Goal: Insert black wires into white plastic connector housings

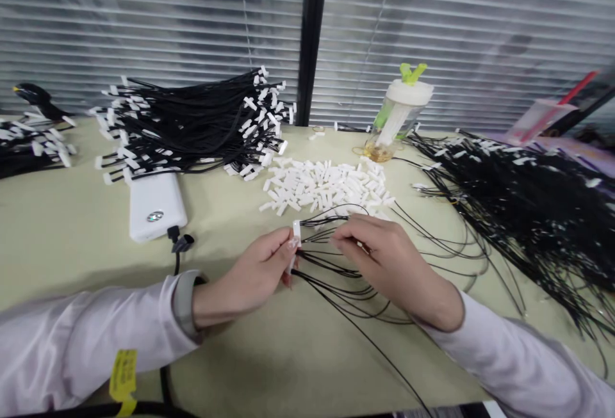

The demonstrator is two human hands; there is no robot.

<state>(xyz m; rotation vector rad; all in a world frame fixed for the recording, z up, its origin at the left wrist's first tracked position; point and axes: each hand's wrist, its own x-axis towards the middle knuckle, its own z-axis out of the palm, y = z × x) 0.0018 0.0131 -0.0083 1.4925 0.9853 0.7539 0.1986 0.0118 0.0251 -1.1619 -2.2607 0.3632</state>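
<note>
My left hand (262,264) pinches a long white plastic connector (296,231) near the middle of the table. Several thin black wires (336,266) run out of its right side, fanning toward the lower right. Just to the right, my right hand (384,258) has its thumb and fingertips pressed together around thin black wires, a short way from the connector; the fingers partly hide them. Behind both hands lies a pile of loose white connectors (327,184).
A thick stack of black cables with white ends (192,120) lies at the back left. Nearer stands a white power bank (157,207) with a plugged cable. A clear lidded cup (396,117) is at the back. Loose black wires (538,207) spread across the right.
</note>
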